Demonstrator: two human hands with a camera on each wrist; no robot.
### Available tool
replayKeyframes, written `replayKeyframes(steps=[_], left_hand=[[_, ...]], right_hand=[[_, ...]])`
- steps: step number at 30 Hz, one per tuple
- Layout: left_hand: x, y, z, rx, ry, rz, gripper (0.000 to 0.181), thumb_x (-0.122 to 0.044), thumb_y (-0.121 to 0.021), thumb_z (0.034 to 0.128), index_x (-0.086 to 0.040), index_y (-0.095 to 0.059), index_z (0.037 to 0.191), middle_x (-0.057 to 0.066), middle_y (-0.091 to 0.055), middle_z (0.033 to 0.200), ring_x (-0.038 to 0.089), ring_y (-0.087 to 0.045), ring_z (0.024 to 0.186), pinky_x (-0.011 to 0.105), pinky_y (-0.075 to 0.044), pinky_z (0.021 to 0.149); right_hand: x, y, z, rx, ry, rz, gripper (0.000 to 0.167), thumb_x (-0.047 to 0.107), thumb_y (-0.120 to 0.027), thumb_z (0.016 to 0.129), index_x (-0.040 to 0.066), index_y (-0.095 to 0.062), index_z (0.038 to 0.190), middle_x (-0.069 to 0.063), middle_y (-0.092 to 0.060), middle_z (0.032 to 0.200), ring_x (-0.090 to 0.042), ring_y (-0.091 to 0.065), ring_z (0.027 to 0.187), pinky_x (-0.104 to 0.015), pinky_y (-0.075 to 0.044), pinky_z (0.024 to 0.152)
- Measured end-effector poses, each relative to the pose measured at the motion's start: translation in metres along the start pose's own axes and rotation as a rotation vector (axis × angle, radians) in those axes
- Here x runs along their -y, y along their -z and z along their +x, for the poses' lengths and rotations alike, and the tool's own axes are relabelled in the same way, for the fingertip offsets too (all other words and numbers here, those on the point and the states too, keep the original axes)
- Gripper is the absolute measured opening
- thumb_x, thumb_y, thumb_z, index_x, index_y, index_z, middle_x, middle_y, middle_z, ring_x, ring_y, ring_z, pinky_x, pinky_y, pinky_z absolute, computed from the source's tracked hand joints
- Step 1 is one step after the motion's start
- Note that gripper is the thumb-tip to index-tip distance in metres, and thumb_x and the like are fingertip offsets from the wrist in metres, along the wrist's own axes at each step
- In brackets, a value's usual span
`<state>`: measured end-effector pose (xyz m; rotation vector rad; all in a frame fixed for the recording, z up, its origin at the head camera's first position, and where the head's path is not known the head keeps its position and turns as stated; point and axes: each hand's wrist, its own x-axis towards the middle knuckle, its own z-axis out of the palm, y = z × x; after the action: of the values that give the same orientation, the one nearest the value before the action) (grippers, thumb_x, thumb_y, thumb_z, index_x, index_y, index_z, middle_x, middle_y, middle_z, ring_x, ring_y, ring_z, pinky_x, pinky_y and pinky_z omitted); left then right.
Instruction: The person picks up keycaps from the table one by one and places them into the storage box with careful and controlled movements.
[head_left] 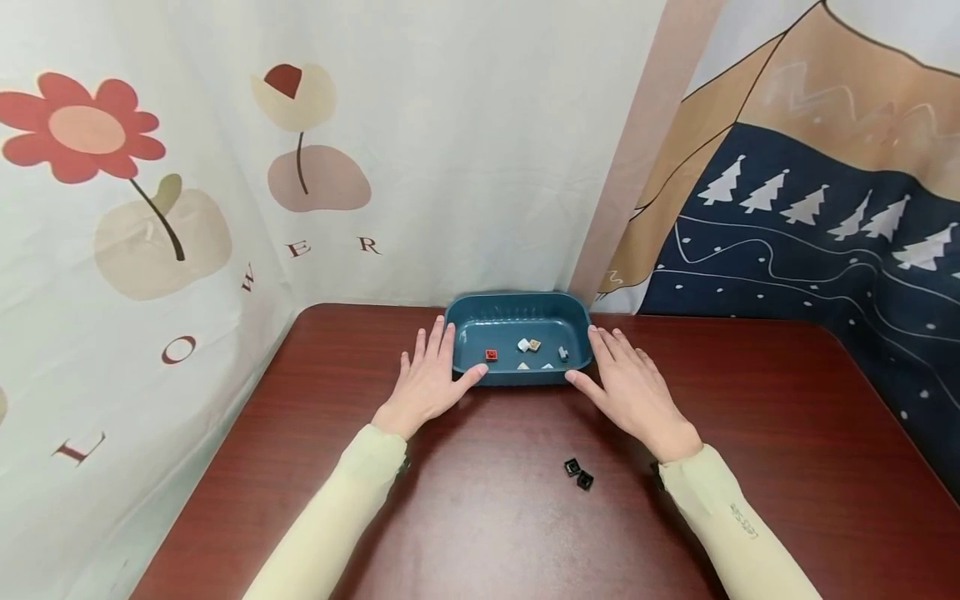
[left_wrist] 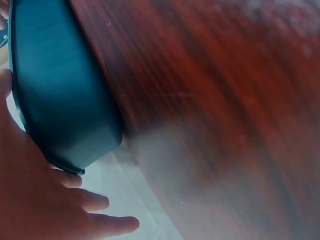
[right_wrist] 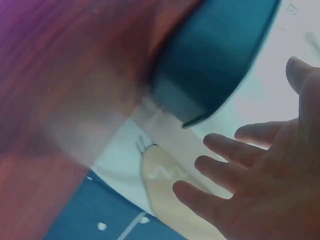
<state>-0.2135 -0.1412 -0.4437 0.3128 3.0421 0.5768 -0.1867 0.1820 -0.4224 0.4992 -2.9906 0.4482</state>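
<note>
A dark teal tray (head_left: 522, 377) stands at the back of the table. Inside it lie a small red square piece (head_left: 491, 355), a white piece (head_left: 522, 344), a tan piece (head_left: 534, 345) and a grey-blue piece (head_left: 563, 354). Two more pale bits are partly hidden by the front wall. At the tray's left end is my left hand (head_left: 425, 379), fingers extended along its side and thumb at the front rim. My right hand (head_left: 636, 385) is by the right end, fingers spread and fairly straight; the right wrist view shows a gap between it and the tray (right_wrist: 210, 60).
Two small black square pieces, one (head_left: 572, 467) beside the other (head_left: 585, 480), lie on the reddish-brown table (head_left: 480, 517) between my forearms. Behind the table hangs a printed curtain (head_left: 465, 167), close to the tray's back.
</note>
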Motion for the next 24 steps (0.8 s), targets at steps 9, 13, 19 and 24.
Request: replayKeyframes(steps=[9, 13, 19, 24], left_hand=[[0.001, 0.002, -0.001, 0.003, 0.002, -0.001, 0.103, -0.076, -0.043, 0.0973, -0.007, -0.011, 0.167, 0.009, 0.000, 0.174, 0.045, -0.008, 0.157, 0.071, -0.017, 0.118], [0.000, 0.002, -0.001, 0.005, 0.002, -0.003, 0.103, -0.076, -0.043, 0.0971, -0.007, -0.011, 0.167, 0.009, 0.000, 0.174, 0.045, -0.008, 0.157, 0.071, -0.017, 0.118], [0.000, 0.002, -0.001, 0.012, 0.006, -0.008, 0.103, -0.076, -0.043, 0.0971, -0.007, -0.010, 0.167, 0.009, 0.001, 0.174, 0.044, -0.006, 0.157, 0.070, -0.016, 0.118], [-0.001, 0.002, 0.000, 0.018, 0.006, -0.007, 0.104, -0.076, -0.043, 0.0971, -0.007, -0.010, 0.167, 0.009, 0.001, 0.174, 0.044, -0.006, 0.157, 0.070, -0.017, 0.119]], right_hand=[[0.018, 0.009, -0.023, -0.083, 0.101, -0.096, 0.081, 0.059, -0.056, 0.101, 0.002, -0.043, 0.157, -0.019, -0.046, 0.158, -0.042, -0.036, 0.148, -0.065, -0.034, 0.114], [0.025, 0.009, -0.032, -0.093, 0.135, -0.123, 0.078, 0.060, -0.058, 0.100, 0.004, -0.048, 0.155, -0.018, -0.052, 0.153, -0.042, -0.042, 0.145, -0.065, -0.035, 0.113], [0.033, 0.004, -0.045, -0.093, 0.174, -0.164, 0.070, 0.061, -0.061, 0.098, 0.009, -0.061, 0.146, -0.015, -0.063, 0.141, -0.040, -0.053, 0.136, -0.064, -0.039, 0.110], [0.035, -0.002, -0.054, -0.097, 0.221, -0.192, 0.061, 0.058, -0.065, 0.097, 0.011, -0.070, 0.136, -0.011, -0.070, 0.130, -0.039, -0.062, 0.125, -0.062, -0.043, 0.106]])
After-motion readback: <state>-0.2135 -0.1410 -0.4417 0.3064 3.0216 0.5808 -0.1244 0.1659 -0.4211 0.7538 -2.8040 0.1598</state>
